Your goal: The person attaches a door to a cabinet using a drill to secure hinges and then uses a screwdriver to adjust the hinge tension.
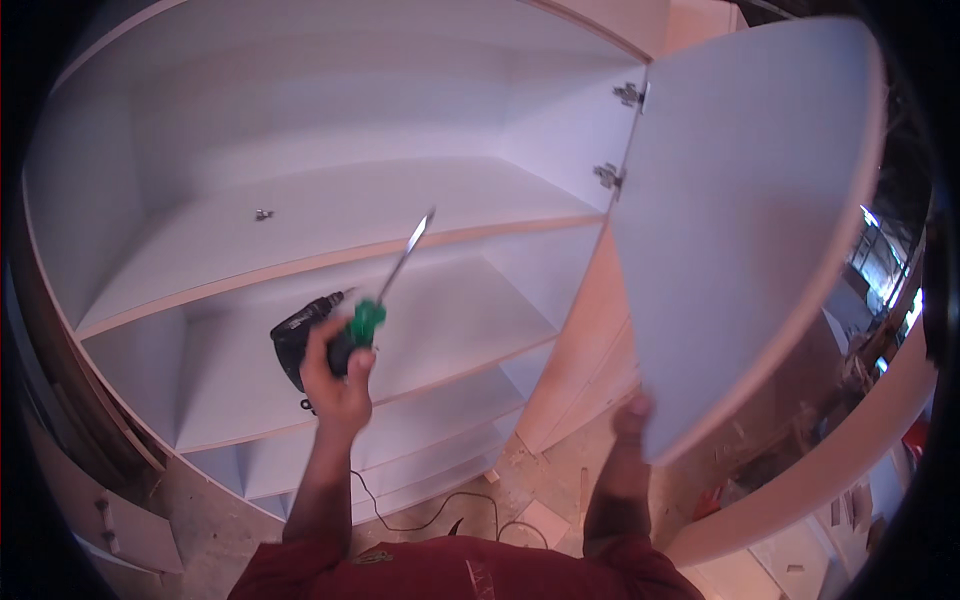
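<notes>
My left hand (340,385) is closed round the handle of a screwdriver (367,320), green and black, its bright metal shaft pointing up and away to the right. Behind that hand a black power drill (290,340) lies on a middle shelf of the white cabinet (390,245). At the right, my right hand (632,412) grips the lower edge of the open cabinet door (745,220); the door hides part of its fingers. Two metal hinges, an upper hinge (628,94) and a lower hinge (607,177), join the door to the cabinet side.
A small metal fitting (263,214) sits on the upper shelf. Below the cabinet, a dark cable (430,520) snakes over the dusty floor. Boards and scraps lie beyond the door at the right, beside a long curved pale panel (830,450). Another panel (110,520) is at the lower left.
</notes>
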A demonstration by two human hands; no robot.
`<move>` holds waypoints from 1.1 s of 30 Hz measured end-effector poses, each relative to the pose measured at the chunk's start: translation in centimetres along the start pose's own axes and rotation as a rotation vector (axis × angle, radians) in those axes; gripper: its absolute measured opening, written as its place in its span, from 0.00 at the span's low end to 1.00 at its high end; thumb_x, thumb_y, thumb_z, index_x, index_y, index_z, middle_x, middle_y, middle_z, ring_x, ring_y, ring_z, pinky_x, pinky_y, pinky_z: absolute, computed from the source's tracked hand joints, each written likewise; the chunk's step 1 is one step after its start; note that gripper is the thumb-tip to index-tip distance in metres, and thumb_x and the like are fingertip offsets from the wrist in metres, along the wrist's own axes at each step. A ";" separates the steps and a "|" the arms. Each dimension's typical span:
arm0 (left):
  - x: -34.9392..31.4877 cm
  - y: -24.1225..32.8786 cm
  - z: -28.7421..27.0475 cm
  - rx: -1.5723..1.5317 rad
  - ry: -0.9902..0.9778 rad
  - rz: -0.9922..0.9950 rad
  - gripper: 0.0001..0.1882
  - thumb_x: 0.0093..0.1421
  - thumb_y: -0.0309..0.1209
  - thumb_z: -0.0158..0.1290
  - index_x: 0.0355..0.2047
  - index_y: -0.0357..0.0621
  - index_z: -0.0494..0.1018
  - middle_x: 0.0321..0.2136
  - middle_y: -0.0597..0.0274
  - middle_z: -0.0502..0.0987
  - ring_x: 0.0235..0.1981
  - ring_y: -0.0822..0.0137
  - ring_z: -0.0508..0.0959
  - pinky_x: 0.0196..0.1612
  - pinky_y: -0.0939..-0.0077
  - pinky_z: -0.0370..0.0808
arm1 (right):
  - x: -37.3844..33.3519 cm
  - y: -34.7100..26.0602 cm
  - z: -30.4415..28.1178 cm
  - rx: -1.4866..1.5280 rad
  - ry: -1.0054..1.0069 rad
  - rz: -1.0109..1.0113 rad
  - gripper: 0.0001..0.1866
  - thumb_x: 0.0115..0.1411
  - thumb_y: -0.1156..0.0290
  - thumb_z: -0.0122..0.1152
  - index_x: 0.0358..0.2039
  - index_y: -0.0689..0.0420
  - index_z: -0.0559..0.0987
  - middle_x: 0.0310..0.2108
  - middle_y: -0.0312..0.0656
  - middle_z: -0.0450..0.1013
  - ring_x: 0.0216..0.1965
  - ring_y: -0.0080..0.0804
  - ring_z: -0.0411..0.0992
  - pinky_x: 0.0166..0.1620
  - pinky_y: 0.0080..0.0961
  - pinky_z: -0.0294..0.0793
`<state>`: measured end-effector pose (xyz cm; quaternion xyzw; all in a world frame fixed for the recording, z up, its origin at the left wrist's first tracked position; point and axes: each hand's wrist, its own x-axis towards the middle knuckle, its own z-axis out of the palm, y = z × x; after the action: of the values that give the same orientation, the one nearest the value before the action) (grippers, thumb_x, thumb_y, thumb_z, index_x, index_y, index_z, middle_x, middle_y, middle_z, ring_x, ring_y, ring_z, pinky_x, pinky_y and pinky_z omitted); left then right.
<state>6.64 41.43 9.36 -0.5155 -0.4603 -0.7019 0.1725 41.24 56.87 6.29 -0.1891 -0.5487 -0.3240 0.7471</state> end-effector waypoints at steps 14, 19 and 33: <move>-18.1 -1.4 -14.7 -0.067 -0.125 -0.760 0.15 0.62 0.31 0.62 0.43 0.33 0.73 0.28 0.66 0.78 0.28 0.77 0.73 0.33 0.79 0.72 | 5.1 -17.4 18.9 0.353 -0.128 -0.240 0.35 0.46 0.78 0.70 0.57 0.45 0.73 0.57 0.39 0.67 0.53 0.38 0.68 0.49 0.38 0.68; -16.7 -2.5 -16.2 0.000 -0.142 -0.726 0.15 0.62 0.30 0.62 0.43 0.34 0.73 0.29 0.63 0.80 0.30 0.76 0.76 0.36 0.78 0.74 | 5.1 -18.0 19.7 0.378 -0.306 -0.252 0.33 0.48 0.70 0.72 0.58 0.46 0.76 0.58 0.40 0.68 0.54 0.40 0.69 0.52 0.41 0.68; -17.9 -3.9 -13.3 -0.092 -0.336 -0.833 0.16 0.61 0.34 0.65 0.44 0.39 0.76 0.27 0.65 0.79 0.29 0.76 0.74 0.35 0.78 0.72 | 5.1 -20.3 20.6 0.413 -0.654 -0.184 0.35 0.57 0.57 0.68 0.64 0.50 0.72 0.68 0.45 0.61 0.68 0.45 0.59 0.66 0.47 0.60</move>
<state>3.64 28.33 -8.91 -0.4003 -0.6183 -0.6378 -0.2250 13.81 54.00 16.28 -0.0782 -0.8259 -0.1950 0.5233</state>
